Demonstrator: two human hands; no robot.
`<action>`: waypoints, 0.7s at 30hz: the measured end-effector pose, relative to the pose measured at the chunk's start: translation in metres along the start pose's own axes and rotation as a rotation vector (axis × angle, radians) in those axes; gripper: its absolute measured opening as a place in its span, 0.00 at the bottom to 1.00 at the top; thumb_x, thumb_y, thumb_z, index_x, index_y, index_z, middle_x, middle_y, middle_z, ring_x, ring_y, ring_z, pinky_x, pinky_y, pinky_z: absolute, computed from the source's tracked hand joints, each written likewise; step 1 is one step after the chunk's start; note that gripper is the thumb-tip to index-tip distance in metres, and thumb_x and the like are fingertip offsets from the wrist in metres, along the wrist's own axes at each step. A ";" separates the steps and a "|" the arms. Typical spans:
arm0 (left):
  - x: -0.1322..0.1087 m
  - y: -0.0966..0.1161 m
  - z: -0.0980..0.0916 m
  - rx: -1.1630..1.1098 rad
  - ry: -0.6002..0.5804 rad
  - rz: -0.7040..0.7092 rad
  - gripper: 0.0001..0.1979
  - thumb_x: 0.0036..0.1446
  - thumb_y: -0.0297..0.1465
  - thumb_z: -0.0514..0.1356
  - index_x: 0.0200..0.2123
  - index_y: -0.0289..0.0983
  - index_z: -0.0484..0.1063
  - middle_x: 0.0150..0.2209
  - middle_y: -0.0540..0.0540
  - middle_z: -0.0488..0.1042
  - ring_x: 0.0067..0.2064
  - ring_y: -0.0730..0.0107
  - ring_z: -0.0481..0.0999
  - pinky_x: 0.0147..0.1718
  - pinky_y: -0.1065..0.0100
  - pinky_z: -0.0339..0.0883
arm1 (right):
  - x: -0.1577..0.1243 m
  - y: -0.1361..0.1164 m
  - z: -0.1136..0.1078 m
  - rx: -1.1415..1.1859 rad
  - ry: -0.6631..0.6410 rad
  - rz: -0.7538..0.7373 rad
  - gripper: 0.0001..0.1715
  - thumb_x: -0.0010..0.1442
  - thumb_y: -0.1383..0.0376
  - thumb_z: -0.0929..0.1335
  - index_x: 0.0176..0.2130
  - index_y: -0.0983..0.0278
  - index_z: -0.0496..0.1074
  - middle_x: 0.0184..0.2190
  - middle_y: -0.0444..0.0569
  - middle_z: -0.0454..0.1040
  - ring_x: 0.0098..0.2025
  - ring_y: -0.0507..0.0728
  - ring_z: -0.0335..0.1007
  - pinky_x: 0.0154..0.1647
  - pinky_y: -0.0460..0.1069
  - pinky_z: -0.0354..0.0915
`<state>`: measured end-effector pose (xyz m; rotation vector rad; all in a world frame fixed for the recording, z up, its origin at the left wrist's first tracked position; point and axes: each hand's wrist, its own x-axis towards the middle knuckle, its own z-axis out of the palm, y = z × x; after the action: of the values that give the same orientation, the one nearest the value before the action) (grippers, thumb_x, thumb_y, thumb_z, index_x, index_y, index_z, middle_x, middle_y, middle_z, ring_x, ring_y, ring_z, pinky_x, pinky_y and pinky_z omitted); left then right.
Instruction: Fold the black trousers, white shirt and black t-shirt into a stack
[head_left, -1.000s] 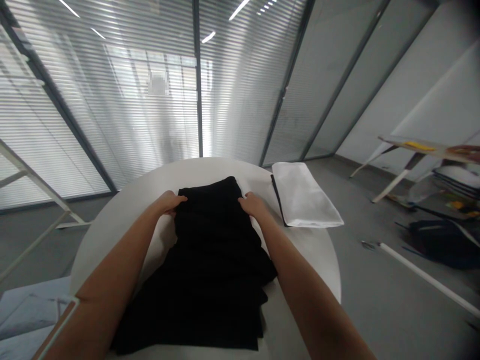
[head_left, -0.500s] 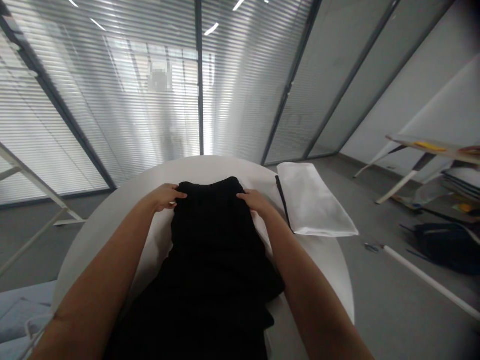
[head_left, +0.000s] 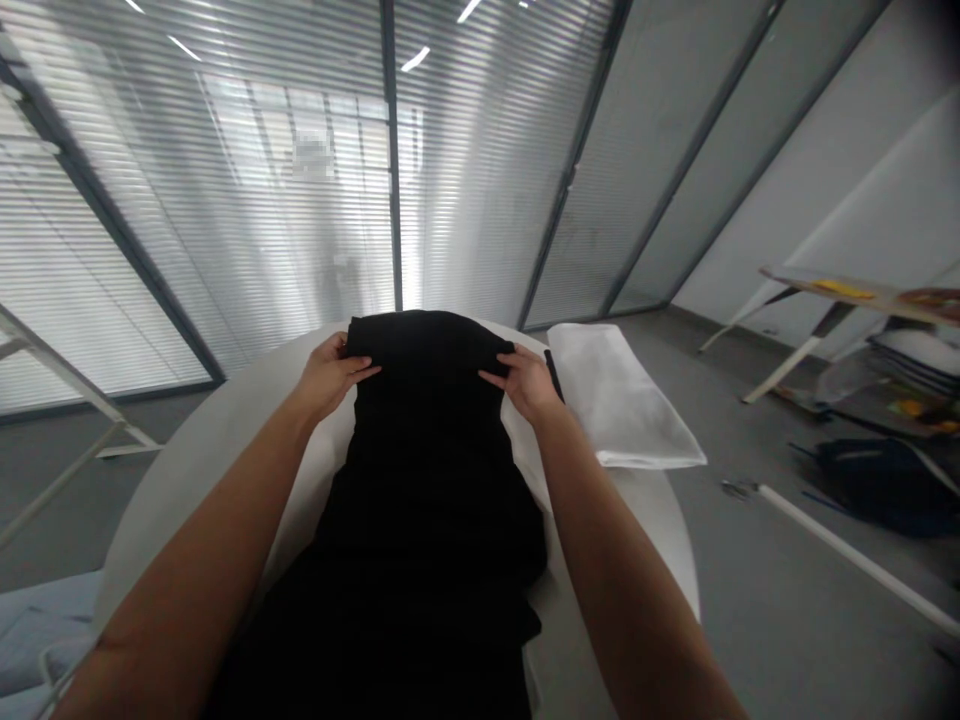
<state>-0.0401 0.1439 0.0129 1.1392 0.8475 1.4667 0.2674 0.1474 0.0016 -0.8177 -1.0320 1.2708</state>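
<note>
A long black cloth (head_left: 427, 480) stretches from the far edge of the round white table (head_left: 180, 490) toward me and out of the bottom of the view. My left hand (head_left: 328, 378) grips its far left corner, thumb and fingers pinched on the fabric. At the far right corner my right hand (head_left: 527, 380) pinches the cloth in the same way. The far end is pulled wide between both hands, and the sides hang in folds lower down.
A folded white cloth (head_left: 619, 395) with a black edge lies at the table's right. Beyond are a glass partition with blinds, a wooden table (head_left: 885, 297), a dark bag (head_left: 885, 485) and a white pole (head_left: 847, 555) on the floor. A white metal frame (head_left: 67, 375) stands left.
Both hands have moved forward and up with the black cloth's far end, which is now spread wider and reaches the table's far edge. The view has shifted slightly.
</note>
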 end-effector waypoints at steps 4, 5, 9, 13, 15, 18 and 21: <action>0.007 -0.019 -0.004 0.074 0.052 0.175 0.23 0.30 0.23 0.71 0.35 0.36 0.73 0.32 0.51 0.75 0.39 0.66 0.75 0.44 0.60 0.70 | 0.001 0.009 -0.004 0.068 -0.032 -0.074 0.15 0.38 0.73 0.68 0.30 0.61 0.69 0.30 0.40 0.71 0.40 0.55 0.67 0.46 0.54 0.69; 0.007 -0.023 -0.005 0.124 0.052 0.203 0.20 0.31 0.25 0.71 0.34 0.35 0.75 0.32 0.50 0.76 0.39 0.65 0.75 0.43 0.61 0.70 | 0.002 0.012 -0.005 0.046 -0.047 -0.071 0.17 0.37 0.73 0.68 0.31 0.61 0.70 0.30 0.40 0.71 0.40 0.55 0.67 0.45 0.53 0.68; 0.005 -0.028 -0.009 0.304 -0.015 0.253 0.08 0.39 0.29 0.70 0.28 0.35 0.79 0.28 0.49 0.76 0.36 0.64 0.75 0.42 0.63 0.68 | 0.001 0.022 -0.007 -0.070 -0.092 -0.060 0.24 0.36 0.72 0.67 0.38 0.61 0.73 0.32 0.41 0.73 0.38 0.55 0.66 0.41 0.50 0.63; 0.001 -0.026 -0.008 0.202 -0.097 0.335 0.04 0.42 0.30 0.69 0.21 0.37 0.77 0.30 0.46 0.77 0.42 0.58 0.77 0.48 0.57 0.66 | 0.002 0.026 -0.009 -0.018 -0.051 -0.086 0.12 0.37 0.71 0.67 0.28 0.61 0.69 0.27 0.41 0.70 0.34 0.53 0.65 0.39 0.49 0.62; 0.001 -0.028 -0.009 0.124 -0.097 0.330 0.06 0.43 0.30 0.69 0.18 0.37 0.76 0.29 0.45 0.77 0.44 0.55 0.77 0.50 0.54 0.66 | 0.003 0.029 -0.010 0.018 -0.005 -0.100 0.07 0.38 0.70 0.67 0.22 0.61 0.63 0.24 0.41 0.67 0.32 0.53 0.64 0.38 0.49 0.62; 0.000 -0.034 -0.012 0.043 -0.070 0.268 0.05 0.41 0.26 0.65 0.17 0.37 0.76 0.28 0.44 0.77 0.45 0.53 0.77 0.52 0.52 0.64 | 0.005 0.035 -0.012 -0.024 0.063 -0.075 0.07 0.40 0.69 0.65 0.18 0.61 0.59 0.21 0.42 0.66 0.30 0.53 0.63 0.35 0.48 0.62; -0.001 -0.039 -0.018 -0.012 -0.053 0.200 0.07 0.38 0.25 0.60 0.14 0.36 0.74 0.26 0.42 0.76 0.46 0.49 0.76 0.54 0.49 0.62 | 0.005 0.040 -0.015 -0.177 0.127 0.043 0.07 0.42 0.67 0.64 0.19 0.60 0.58 0.21 0.44 0.67 0.32 0.55 0.66 0.31 0.49 0.61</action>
<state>-0.0452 0.1520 -0.0286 1.2769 0.7030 1.5943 0.2668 0.1592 -0.0400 -1.0474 -1.0386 1.1587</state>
